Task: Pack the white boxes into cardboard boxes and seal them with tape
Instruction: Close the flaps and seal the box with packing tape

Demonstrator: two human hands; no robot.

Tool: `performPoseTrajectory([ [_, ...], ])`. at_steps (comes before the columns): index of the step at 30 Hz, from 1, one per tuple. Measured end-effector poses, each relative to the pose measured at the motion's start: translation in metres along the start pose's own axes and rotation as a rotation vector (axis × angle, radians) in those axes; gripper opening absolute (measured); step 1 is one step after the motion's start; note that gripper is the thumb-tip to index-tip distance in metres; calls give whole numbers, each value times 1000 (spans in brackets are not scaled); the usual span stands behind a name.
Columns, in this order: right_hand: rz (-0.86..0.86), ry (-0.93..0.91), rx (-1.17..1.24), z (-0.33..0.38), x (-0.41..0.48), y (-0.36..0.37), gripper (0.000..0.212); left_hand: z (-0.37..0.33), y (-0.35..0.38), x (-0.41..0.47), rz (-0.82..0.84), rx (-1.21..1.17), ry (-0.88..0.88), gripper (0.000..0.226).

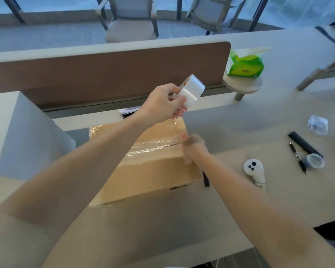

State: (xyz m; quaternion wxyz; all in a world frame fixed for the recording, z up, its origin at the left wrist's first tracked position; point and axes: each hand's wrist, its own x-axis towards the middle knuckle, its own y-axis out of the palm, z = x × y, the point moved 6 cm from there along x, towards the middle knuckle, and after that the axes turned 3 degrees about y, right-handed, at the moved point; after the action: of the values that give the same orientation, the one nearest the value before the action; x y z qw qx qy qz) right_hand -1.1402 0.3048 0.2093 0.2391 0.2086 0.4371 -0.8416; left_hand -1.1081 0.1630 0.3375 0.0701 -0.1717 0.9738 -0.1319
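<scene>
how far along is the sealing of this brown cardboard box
Done: the brown cardboard box is closed, with a clear tape strip along its top seam. In hand: the left hand grips the clear tape roll above the far edge, film uncut; the right hand sits at the box's right edge, grip blurred. Left: cutting the tape; the large white box beside it sits unpacked.

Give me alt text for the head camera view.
A left hand holds a roll of clear tape above a closed cardboard box on a desk; the blurred right hand touches the taped seam at the box's right edge.
</scene>
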Motion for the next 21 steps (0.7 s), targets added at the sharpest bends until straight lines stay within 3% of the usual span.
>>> performPoseTrajectory([
  [3,48,19,18,1,4,2,63,-2,-3,-10,42,-183,-90,11],
  [7,213,-2,1,4,2,0,57,-7,-1,-22,154,-265,-151,37],
  [9,212,-29,20,11,2,-13,51,-11,-2,-27,193,-246,-158,43],
  [11,95,-166,94,28,5,-42,49,-16,-1,-32,231,-214,-163,48],
  [14,76,-460,348,53,1,-93,94,-25,1,-37,286,-182,-173,50],
  [16,46,-675,198,66,-12,-121,101,-31,6,-39,317,-148,-189,49],
  [18,9,-868,12,77,-27,-142,89,-38,15,-39,355,-110,-196,48],
  [21,-43,-1016,-146,82,-32,-170,56,-44,32,-36,431,-43,-213,46],
])
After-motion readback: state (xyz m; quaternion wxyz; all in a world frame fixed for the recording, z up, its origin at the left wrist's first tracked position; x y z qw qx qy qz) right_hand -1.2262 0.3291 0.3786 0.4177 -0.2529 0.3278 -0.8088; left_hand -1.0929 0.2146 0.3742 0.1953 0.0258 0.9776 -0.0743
